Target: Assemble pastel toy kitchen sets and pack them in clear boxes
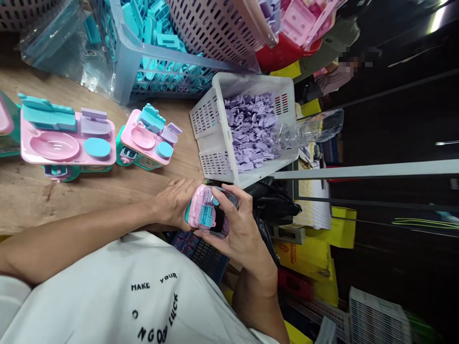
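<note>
Just past the wooden table's edge, in front of the white shirt, both hands hold a pink and turquoise toy kitchen unit [196, 206]. My left hand [177, 203] is closed around its turquoise base side. With fingers and thumb, my right hand [236, 224] grips a clear plastic cover [224, 228] against the unit's top. Through the cover a turquoise piece and a dark patch show. On the table to the left stand two similar toy kitchen units, one nearer [158, 138] and one larger in view [68, 138], each with a pink basin and turquoise and purple parts.
A white basket [231, 138] of small purple pieces stands right beyond the hands. Behind it, a blue basket [124, 71] holds turquoise parts. A clear bag [89, 62] lies at the back left. Black bags [274, 200] and yellow bags [304, 258] are to the right.
</note>
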Available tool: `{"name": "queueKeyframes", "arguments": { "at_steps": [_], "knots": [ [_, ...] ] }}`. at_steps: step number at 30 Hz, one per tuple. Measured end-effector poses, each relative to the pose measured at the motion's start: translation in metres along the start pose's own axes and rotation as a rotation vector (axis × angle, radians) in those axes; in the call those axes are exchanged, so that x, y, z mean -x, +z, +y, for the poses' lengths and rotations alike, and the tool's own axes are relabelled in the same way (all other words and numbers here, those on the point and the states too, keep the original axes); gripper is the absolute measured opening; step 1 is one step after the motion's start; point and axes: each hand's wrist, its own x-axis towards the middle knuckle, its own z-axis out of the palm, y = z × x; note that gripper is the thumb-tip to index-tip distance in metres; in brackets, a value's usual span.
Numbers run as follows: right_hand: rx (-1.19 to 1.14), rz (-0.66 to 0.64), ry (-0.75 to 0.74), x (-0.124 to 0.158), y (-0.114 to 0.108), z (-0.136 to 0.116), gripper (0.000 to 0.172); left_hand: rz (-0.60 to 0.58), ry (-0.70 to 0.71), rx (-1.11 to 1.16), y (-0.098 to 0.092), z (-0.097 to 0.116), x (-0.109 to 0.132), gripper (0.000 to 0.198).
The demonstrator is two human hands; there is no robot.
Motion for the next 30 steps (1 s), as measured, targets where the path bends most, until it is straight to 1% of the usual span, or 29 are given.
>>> {"name": "queueKeyframes", "arguments": {
  "at_steps": [5,10,14,18,22,26,30],
  "knots": [
    [-0.031,0.031,0.0,0.003,0.003,0.006,0.093,-0.019,-0.028,0.001,-0.001,0.001,0.0,0.083],
    [-0.055,-0.008,-0.027,0.0,0.002,0.01,0.092,-0.004,-0.02,0.006,0.0,0.001,0.001,0.088],
    [-0.056,-0.049,-0.03,-0.002,0.002,0.012,0.095,-0.024,-0.032,-0.005,-0.001,0.003,0.001,0.085],
    [-0.047,-0.069,-0.054,-0.003,0.0,0.013,0.091,-0.033,-0.047,0.003,-0.005,0.006,0.0,0.086],
    [-0.015,-0.132,-0.072,-0.009,-0.007,0.01,0.088,-0.027,-0.055,-0.001,-0.005,0.006,0.0,0.086],
    [0.023,-0.189,-0.07,-0.016,-0.014,0.002,0.087,-0.032,-0.057,-0.014,-0.002,0.006,0.001,0.082],
    [0.056,-0.226,-0.069,-0.021,-0.018,-0.004,0.089,-0.03,-0.06,-0.026,0.0,0.004,0.002,0.087]
  ]
}}
